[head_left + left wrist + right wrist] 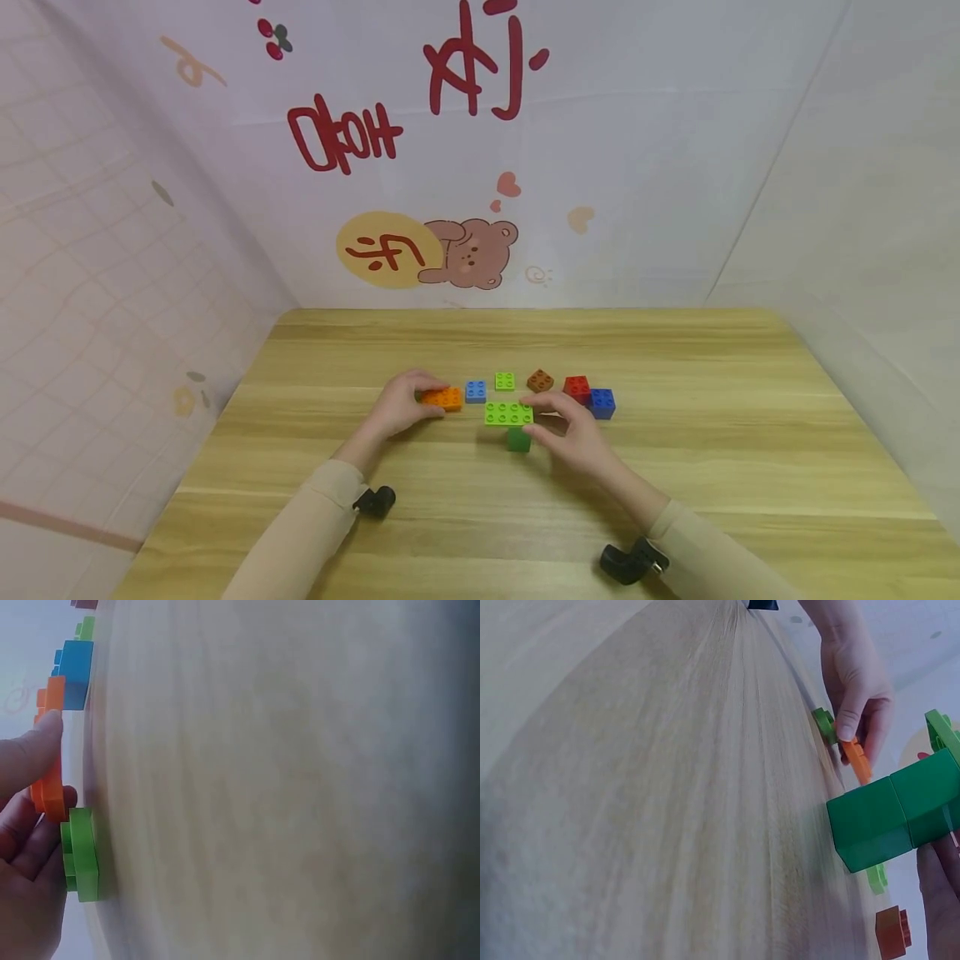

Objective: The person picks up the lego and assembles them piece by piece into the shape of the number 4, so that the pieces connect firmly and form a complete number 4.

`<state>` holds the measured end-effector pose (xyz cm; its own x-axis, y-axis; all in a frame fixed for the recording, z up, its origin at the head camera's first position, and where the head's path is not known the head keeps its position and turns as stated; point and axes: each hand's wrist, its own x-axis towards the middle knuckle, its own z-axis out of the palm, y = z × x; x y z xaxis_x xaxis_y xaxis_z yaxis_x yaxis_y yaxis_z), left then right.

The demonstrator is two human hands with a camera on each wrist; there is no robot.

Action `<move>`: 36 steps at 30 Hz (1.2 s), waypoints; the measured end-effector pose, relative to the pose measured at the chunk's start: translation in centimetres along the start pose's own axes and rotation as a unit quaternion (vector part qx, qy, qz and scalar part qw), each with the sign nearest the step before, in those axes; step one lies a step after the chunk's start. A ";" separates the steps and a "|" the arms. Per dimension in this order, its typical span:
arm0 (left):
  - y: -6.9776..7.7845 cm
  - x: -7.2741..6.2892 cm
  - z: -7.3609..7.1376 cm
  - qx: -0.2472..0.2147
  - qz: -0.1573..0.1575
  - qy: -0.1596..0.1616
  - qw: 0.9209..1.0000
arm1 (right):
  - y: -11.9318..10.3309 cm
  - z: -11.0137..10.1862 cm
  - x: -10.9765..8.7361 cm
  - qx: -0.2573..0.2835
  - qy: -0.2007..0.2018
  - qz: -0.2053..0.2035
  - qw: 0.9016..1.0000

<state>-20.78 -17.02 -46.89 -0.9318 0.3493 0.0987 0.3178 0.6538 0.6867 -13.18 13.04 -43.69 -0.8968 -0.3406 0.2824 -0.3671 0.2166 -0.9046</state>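
Note:
My left hand (401,406) pinches an orange toy building brick (448,399) between thumb and fingers. Just under those fingers, a light green brick (84,855) lies on the table, mostly hidden from the head view. My right hand (576,433) holds a stack at its right side: a long light green brick (508,413) with eight studs on top of two dark green bricks (885,814). The long brick overhangs the dark green ones to the left. In the right wrist view the stack is tilted, its lower end close to the tabletop.
Behind the hands lie a light blue brick (476,392), a small light green brick (505,382) and a brown brick (540,381). A red brick (577,388) and a dark blue brick (602,403) sit beyond the right hand. Printed cloth walls (637,167) border the wooden table (480,533).

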 end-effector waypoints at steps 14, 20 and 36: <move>0.9 -0.2 -0.7 -0.033 -0.009 0.028 0.999 | -0.4 -0.2 0.1 0.014 -0.004 0.006 1.000; 1.9 -0.3 -0.7 -0.047 0.002 0.029 0.998 | -0.2 -0.2 0.1 0.013 -0.002 0.001 1.000; 5.9 -1.0 -0.7 -0.079 0.042 0.015 0.996 | 0.0 -0.2 0.0 0.028 -0.001 -0.003 1.000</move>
<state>-18.11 -14.00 -42.45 -0.9085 0.3769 0.1803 0.3655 0.5077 0.7802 -13.24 13.15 -43.59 -0.8941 -0.3438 0.2872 -0.3578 0.1625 -0.9195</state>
